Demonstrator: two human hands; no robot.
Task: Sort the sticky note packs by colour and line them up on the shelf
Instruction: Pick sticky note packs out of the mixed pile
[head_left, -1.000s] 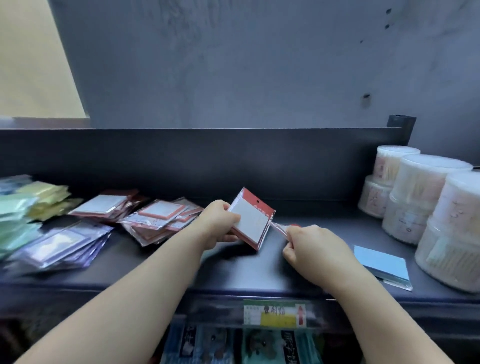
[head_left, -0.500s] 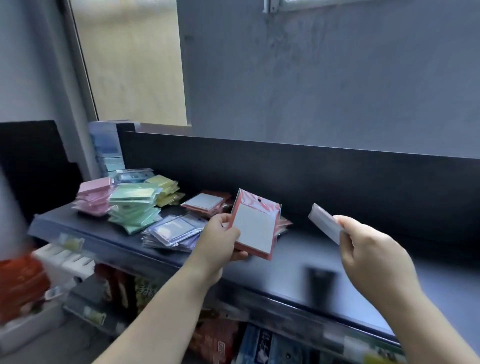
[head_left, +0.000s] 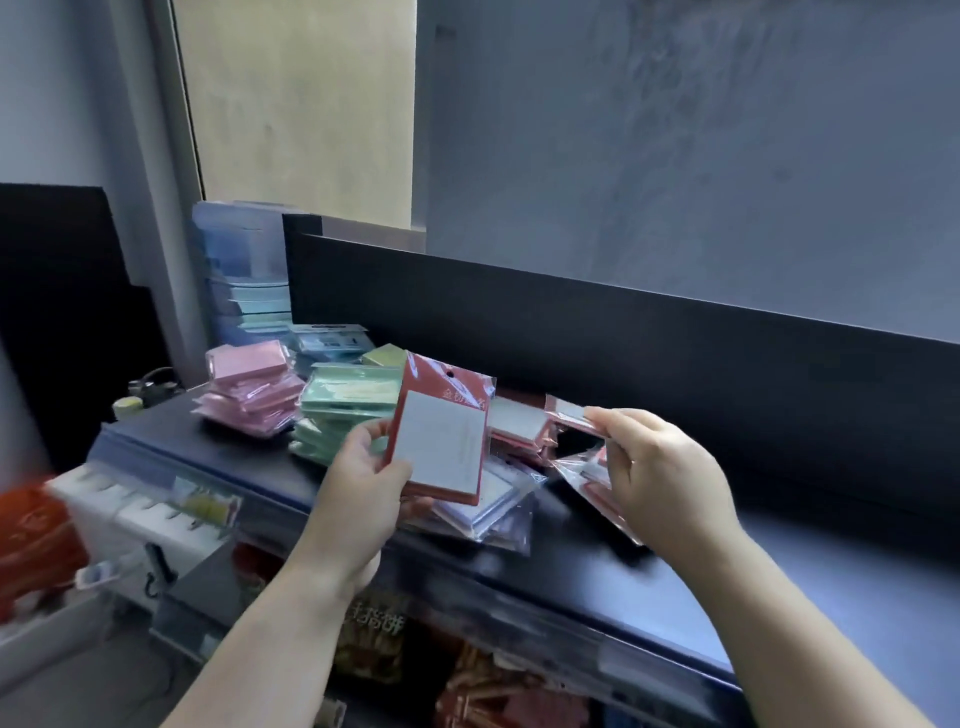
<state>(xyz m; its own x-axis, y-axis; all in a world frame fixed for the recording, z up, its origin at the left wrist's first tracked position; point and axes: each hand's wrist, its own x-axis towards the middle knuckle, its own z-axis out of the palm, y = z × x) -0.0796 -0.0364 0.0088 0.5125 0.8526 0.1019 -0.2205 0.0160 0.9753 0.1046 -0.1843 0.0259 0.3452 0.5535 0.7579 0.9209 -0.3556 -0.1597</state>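
Left hand (head_left: 363, 483) grips one red pack (head_left: 441, 441), right hand (head_left: 660, 467) pinches a second pack (head_left: 569, 413), best squared edges-flush onto the mid-frame red pile (head_left: 511, 423).

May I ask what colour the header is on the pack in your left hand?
Red header, head view.

a dark shelf (head_left: 831, 561) carries pink packs (head_left: 249, 395) far left, green packs (head_left: 337, 410) beside them, red-edged packs (head_left: 519, 431) further right.

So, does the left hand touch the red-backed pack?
Touching. In the head view the left hand grips the red-backed pack at its lower left edge.
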